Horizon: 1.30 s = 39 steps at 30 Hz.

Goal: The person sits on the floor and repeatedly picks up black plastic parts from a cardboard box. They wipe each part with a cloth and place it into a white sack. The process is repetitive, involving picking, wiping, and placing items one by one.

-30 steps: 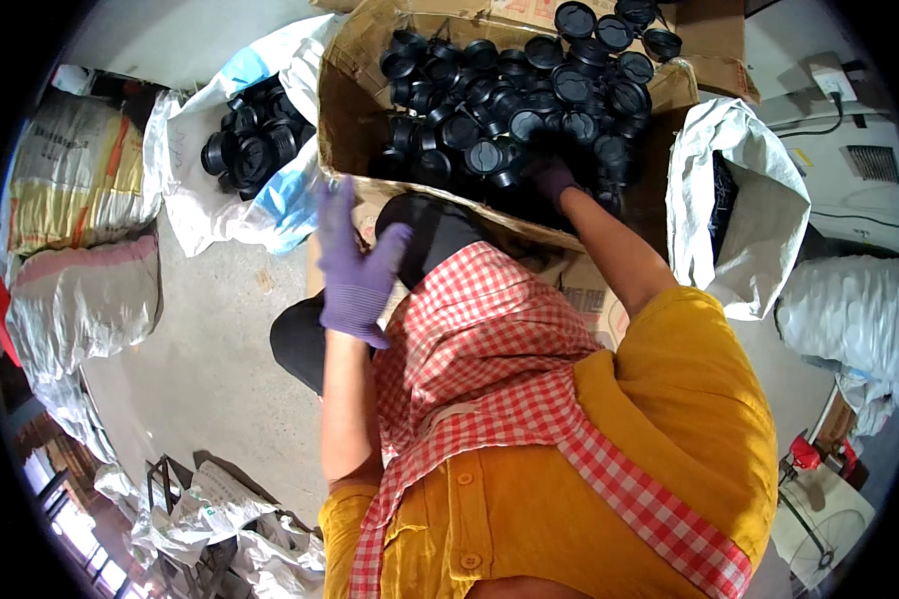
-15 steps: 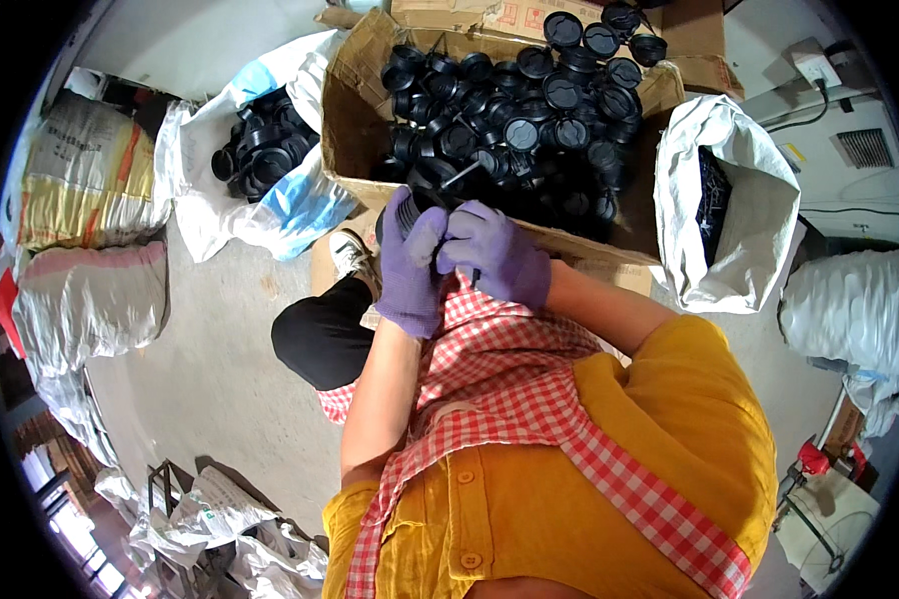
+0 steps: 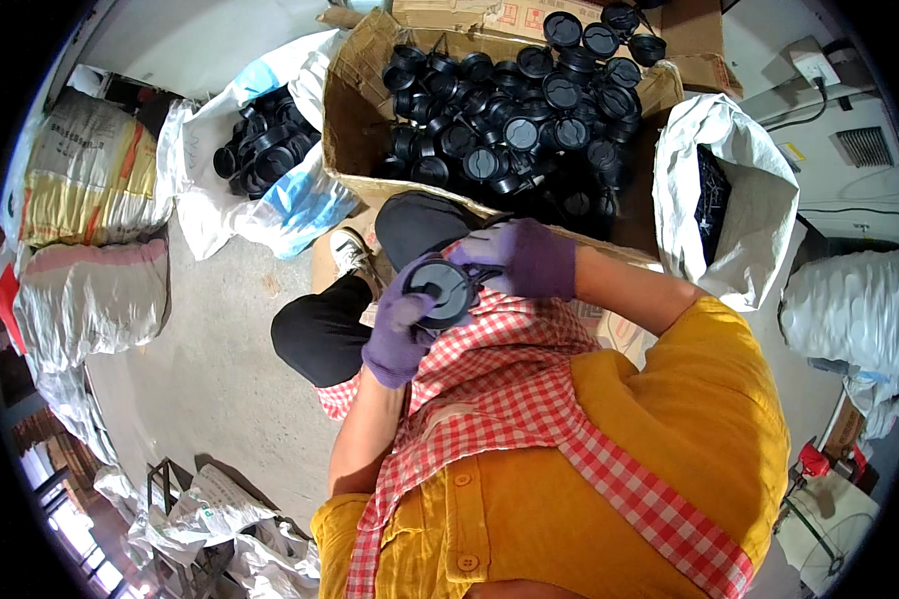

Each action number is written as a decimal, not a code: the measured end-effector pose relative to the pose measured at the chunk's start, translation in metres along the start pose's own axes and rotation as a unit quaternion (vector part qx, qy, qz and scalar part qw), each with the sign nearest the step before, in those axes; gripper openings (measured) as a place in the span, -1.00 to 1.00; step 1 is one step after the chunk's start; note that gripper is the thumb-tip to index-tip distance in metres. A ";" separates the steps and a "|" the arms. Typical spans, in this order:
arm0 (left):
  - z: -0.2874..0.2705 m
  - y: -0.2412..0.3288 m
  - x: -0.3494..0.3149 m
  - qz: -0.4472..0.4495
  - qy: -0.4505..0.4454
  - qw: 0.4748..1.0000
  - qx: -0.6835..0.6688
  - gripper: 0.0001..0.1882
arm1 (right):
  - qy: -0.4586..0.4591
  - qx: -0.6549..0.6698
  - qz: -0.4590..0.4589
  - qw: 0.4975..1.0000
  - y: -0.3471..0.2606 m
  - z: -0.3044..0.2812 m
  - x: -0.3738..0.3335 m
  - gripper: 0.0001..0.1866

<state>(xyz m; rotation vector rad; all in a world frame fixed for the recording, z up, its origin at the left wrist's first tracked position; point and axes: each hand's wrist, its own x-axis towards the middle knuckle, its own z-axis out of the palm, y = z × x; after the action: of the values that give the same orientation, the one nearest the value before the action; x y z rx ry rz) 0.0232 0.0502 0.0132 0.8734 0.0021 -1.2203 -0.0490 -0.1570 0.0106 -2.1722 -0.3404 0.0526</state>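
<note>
A round black plastic lid (image 3: 448, 285), greyer on its upper face, rests in my left hand (image 3: 398, 341), over my lap. Purple-gloved fingers close around its left side, the thumb lying on its face. At the lid's right edge my right hand (image 3: 531, 262), gloved alike, is closed on a thin black piece that seems joined to the lid; its fingertips are partly hidden. Just beyond both hands stands an open cardboard box (image 3: 346, 130) heaped with black lids (image 3: 561, 92) of the same sort.
A white sack (image 3: 198, 190) holding black ring-like parts stands left of the box. Another white sack (image 3: 677, 250) with dark contents is at its right. Full sacks (image 3: 95, 295) line the left side. My bent knee (image 3: 415, 222) is close to the box's near wall.
Both hands have drawn back from the box's near edge toward my lap. The lid now faces up in my left hand; the ribbed black part seen there earlier no longer shows.
</note>
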 end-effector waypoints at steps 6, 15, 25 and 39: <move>-0.005 0.018 -0.016 0.151 -0.068 0.664 0.730 -0.43 | -0.250 0.003 0.107 0.962 -0.011 -0.004 -0.007 -0.77; 0.040 0.049 -0.033 0.504 -0.260 0.420 0.709 -0.74 | -0.488 0.479 0.273 0.676 -0.020 -0.010 -0.001 -0.76; 0.045 0.054 -0.054 0.505 -0.210 0.358 0.757 -0.82 | -0.490 0.476 0.262 0.682 -0.024 -0.013 0.011 -0.70; -0.025 0.084 -0.151 0.277 0.409 0.703 0.511 -0.69 | -0.348 0.361 0.390 0.772 0.027 -0.046 -0.041 -0.76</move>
<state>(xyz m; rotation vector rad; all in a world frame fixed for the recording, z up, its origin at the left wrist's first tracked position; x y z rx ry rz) 0.0446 0.1926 0.1114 2.1619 -0.2295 -0.0631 -0.0752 -0.2194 0.0123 -1.2974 0.2007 1.2672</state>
